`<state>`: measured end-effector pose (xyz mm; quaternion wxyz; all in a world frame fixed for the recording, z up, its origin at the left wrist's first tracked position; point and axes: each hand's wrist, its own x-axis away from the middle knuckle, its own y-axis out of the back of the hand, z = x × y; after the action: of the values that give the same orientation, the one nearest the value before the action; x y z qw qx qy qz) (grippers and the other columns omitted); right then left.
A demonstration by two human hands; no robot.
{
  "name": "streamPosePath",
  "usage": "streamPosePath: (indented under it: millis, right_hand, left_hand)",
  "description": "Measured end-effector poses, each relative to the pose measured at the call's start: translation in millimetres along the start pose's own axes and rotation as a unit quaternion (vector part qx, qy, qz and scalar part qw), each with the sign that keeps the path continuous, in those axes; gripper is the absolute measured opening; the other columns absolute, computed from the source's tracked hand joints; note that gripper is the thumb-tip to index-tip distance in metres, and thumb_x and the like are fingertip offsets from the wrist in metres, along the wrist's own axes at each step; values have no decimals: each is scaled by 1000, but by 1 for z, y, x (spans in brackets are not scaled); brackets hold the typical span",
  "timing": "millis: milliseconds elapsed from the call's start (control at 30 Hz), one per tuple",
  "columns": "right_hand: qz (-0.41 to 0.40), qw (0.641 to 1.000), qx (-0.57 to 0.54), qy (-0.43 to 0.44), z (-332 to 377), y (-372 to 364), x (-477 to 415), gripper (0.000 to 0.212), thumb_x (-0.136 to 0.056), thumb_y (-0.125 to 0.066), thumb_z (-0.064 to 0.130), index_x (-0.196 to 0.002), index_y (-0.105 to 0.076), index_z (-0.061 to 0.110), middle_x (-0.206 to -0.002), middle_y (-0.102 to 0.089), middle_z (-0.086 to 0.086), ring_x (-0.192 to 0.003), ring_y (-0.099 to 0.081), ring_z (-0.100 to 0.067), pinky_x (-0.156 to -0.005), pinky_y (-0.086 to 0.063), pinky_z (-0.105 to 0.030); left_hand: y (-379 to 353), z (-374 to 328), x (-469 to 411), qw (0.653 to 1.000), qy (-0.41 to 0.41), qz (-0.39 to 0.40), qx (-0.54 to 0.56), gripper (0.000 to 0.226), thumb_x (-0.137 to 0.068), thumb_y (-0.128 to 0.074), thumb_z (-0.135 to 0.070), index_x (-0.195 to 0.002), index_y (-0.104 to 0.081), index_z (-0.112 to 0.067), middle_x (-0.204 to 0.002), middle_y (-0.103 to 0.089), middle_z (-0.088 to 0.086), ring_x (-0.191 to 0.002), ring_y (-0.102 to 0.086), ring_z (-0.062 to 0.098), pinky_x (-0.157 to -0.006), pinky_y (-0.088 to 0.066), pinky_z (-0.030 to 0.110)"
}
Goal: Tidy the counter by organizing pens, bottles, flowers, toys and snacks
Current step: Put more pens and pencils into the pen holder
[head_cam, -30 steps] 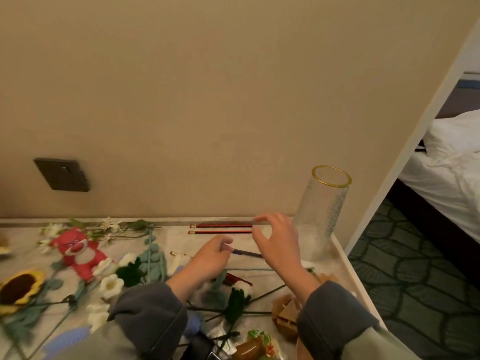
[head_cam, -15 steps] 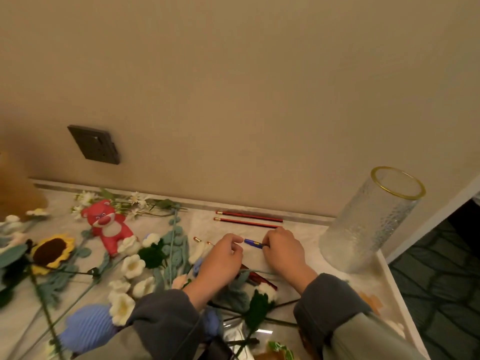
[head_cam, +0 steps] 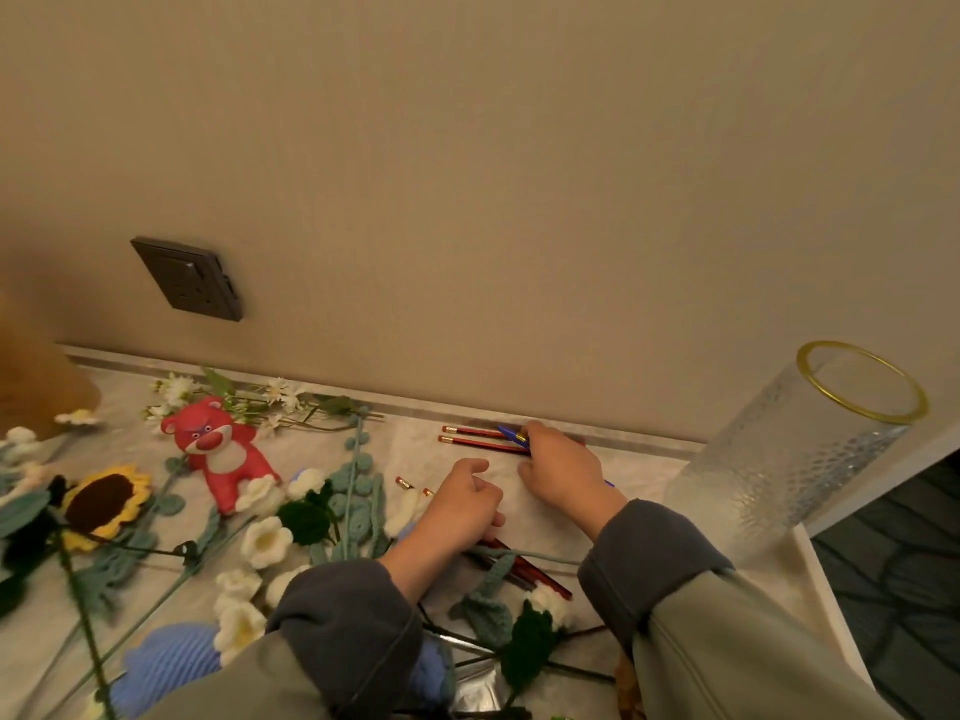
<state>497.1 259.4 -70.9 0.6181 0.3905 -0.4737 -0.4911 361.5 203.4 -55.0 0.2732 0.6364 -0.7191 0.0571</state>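
Two red pencils (head_cam: pixel 470 439) lie side by side on the marble counter (head_cam: pixel 550 522) along the wall. My right hand (head_cam: pixel 558 470) rests over their right ends, closed on a blue pen (head_cam: pixel 511 435) whose tip pokes out to the left. My left hand (head_cam: pixel 462 504) lies curled on the counter just left of it, over more red pencils (head_cam: pixel 530 571) whose eraser ends (head_cam: pixel 413 485) show past its knuckles; whether it grips them is hidden. A red bear toy (head_cam: pixel 221 454) lies to the left among crochet flowers (head_cam: pixel 267 537).
A tall clear glass vase with a gold rim (head_cam: pixel 810 444) stands at the counter's right end by the edge. A sunflower (head_cam: pixel 104 504) and a blue crochet piece (head_cam: pixel 166 662) lie at the left front. A dark wall socket (head_cam: pixel 189 278) sits above. Snack wrappers peek out at the bottom.
My right hand has carried the blue pen back from the counter's middle to the two pencils at the wall. The left hand has let go of the pen and dropped onto the counter.
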Motion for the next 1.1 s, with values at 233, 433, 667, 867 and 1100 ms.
streamPosePath:
  millis: [233, 433, 667, 867, 1100]
  right_hand:
    - [104, 992, 68, -14, 4, 11, -11, 26, -92, -52, 36, -110, -57, 17, -108, -63, -5, -95, -59, -24, -73, -44, -33]
    - [80, 995, 54, 7, 5, -5, 9, 31, -82, -54, 49, -97, -56, 22, -86, -55, 2, -81, -55, -19, -68, -43, -32]
    - [81, 997, 5, -3, 10, -3, 31, 30, -86, -49, 49, -93, -56, 21, -84, -56, 1, -79, -55, -19, -67, -43, -31]
    - [35, 973, -228, 35, 42, 31, 60, 22, -89, -48, 30, -74, -57, 18, -67, -55, 0, -64, -50, -18, -58, -35, -32]
    - [94, 916, -388, 42, 89, 54, 100, 19, -93, -45, 21, -79, -56, 15, -68, -52, 1, -60, -46, -12, -59, -39, -26]
  left_hand:
    - [3, -3, -3, 999, 27, -10, 18, 46, -94, -43, -8, -139, -32, -11, -76, -58, 9, -53, -50, 12, -46, -41, 20]
    - [6, -7, 3, 999, 25, -21, 21, 47, -95, -40, -7, -140, -29, -9, -79, -59, 10, -57, -51, 15, -50, -42, 23]
    - [12, -11, 16, 999, 3, -38, 30, 43, -96, -38, -9, -138, -30, -12, -98, -59, 13, -62, -53, 12, -47, -42, 20]
    - [23, -17, 26, 996, -37, -38, 75, 28, -101, -36, -29, -115, -51, -10, -85, -53, 4, -64, -52, 14, -48, -41, 24]
    - [63, -20, 53, 986, -101, -96, 90, 28, -101, -38, -31, -97, -60, -15, -82, -60, 4, -69, -53, 14, -59, -44, 27]
